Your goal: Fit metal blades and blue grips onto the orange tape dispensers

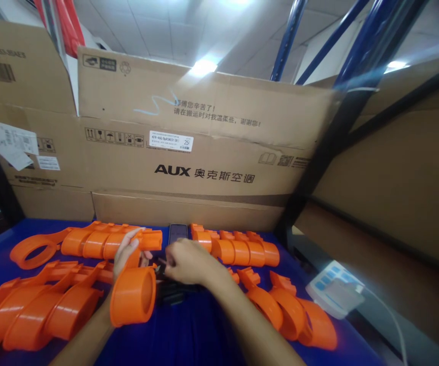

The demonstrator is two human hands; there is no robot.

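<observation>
My left hand (128,250) is closed around an orange plastic part (133,296), which has a wide ring at its near end and a narrower sleeve at its far end. My right hand (189,260) is just to the right, its fingers pinched together close to the part. A small dark tool (160,268) shows at those fingertips; its kind cannot be made out. Under the hands lie dark objects (174,293), partly hidden by my right wrist. Beyond my right hand, a phone-like dark device (178,232) lies on the blue surface.
Similar orange parts lie in rows on the blue table (189,335), at the left (36,310) and right (242,252). A cardboard panel (128,173) stands behind. At right are a white power strip (334,288) with a cable and a dark rack post (311,178).
</observation>
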